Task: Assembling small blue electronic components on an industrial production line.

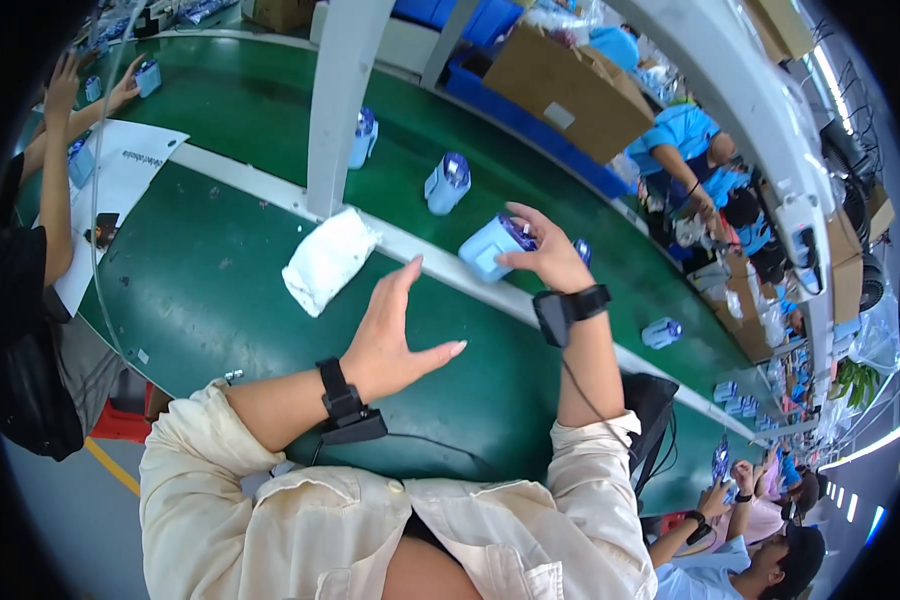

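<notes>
My right hand [550, 255] reaches over the pale rail at the table's edge. Its thumb and fingers are closed around the top of a light-blue, cup-like device with a purple top [492, 248], which leans to one side. In front of my body, above the green tabletop [460, 400], my left hand [390, 345] hangs with thumb and fingers spread and nothing in it. Just beyond it lies a crumpled white packet [330, 262]. Another blue device [447, 183] stands on the green conveyor belt [400, 165], close to the one I hold.
More blue devices sit along the belt, one by the upright grey post [340, 110], another further right [661, 333]. A big cardboard box [570, 90] stands beyond the belt. Co-workers' hands [65, 90] handle similar devices at left, near a white printed sheet [125, 165].
</notes>
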Demonstrator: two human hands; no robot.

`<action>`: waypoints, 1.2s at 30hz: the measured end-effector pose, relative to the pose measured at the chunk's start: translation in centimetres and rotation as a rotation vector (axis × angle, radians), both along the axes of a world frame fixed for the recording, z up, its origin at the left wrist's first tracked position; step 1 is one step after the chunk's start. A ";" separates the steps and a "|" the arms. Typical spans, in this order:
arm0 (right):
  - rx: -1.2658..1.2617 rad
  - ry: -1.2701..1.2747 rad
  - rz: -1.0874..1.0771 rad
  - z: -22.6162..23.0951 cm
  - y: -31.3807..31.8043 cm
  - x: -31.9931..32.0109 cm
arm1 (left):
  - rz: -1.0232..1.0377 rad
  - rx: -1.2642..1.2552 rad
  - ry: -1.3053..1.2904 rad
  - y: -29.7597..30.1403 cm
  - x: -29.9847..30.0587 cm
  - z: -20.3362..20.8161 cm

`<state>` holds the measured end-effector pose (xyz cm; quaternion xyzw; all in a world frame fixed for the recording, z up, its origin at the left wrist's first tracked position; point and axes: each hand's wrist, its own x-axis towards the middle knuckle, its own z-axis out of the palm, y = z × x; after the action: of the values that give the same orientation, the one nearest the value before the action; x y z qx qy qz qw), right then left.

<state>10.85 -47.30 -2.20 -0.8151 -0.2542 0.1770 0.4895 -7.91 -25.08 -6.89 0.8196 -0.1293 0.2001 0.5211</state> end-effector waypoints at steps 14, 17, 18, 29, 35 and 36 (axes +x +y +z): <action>0.174 -0.254 0.512 5.1 0.5 -10.8 | -0.850 -0.651 0.853 0.2 -0.4 2.1; 0.196 -0.232 0.509 4.7 0.4 -11.0 | -0.897 -0.606 0.916 0.4 -0.6 2.3; 0.201 -0.246 0.513 4.8 0.6 -11.1 | -0.890 -0.604 0.901 0.4 -0.6 2.2; 0.082 0.100 0.073 4.5 2.2 -13.6 | -0.280 -0.163 0.376 -0.6 -1.2 2.0; 0.241 0.070 -0.215 2.5 3.8 -14.7 | -0.066 -0.082 0.198 -0.7 -0.9 1.2; 0.242 0.072 -0.214 2.4 3.9 -14.7 | -0.044 -0.068 0.153 -0.7 -0.9 1.1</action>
<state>-3.83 -43.43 0.20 -0.7656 -0.1677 0.1212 0.6091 -8.84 -25.80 -5.76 0.8113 -0.1003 0.1299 0.5611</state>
